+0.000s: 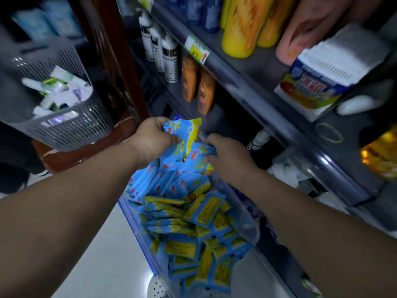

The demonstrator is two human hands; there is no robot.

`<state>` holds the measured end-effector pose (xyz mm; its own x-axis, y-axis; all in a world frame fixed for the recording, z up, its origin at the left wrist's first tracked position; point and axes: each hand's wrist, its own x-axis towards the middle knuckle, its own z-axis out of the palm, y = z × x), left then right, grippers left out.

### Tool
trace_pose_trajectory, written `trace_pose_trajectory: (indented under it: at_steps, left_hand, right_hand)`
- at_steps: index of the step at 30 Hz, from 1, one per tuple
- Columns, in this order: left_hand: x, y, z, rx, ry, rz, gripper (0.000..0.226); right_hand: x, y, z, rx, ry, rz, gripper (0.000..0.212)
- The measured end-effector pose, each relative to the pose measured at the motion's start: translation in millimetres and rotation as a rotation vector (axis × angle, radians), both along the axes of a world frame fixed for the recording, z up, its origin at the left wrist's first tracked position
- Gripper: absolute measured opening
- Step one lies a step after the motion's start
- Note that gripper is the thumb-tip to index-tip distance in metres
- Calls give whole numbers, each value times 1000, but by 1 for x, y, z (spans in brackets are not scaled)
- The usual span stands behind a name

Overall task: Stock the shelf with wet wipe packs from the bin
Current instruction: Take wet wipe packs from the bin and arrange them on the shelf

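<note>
A clear plastic bin (251, 226) with a blue rim stands on the floor below me, filled with several blue and yellow wet wipe packs (193, 222). My left hand (152, 138) grips one upright pack (187, 130) above the bin's far end. My right hand (227, 155) is closed on another pack (193, 155) just beside it, low over the pile. The grey shelf (247, 82) rises to the right, holding bottles and boxes.
A grey slotted basket (71, 125) with tubes sits at the left on a brown stand. On the shelf stand yellow bottles (238, 29), orange bottles (199, 87), white bottles (169, 57) and a blue and white box (322, 78). White floor lies under the bin.
</note>
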<state>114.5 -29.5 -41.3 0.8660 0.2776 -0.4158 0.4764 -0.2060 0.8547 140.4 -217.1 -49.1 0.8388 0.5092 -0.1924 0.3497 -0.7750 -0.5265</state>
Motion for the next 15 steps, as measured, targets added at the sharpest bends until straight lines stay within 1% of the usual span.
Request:
trace_pose_trajectory:
  at_steps: [5,7,9,12,15]
  left_hand:
    - [-22,-6,85,-112,-86,13,18]
    - [-30,-12,121,-140,-114,20,15]
    - [-37,-18,156,-146,-144,3,13]
    - [-47,-28,204,-142,-189,-77,11]
    - [-55,-36,247,-73,-246,-196,5]
  right_hand:
    - [-15,-13,85,83,3,-15,16]
    - [-23,-19,119,117,-1,-39,23]
    - [-34,-25,154,126,4,-52,24]
    - [-50,-37,203,138,-50,-80,11]
    - [-67,-48,244,125,-134,-136,10]
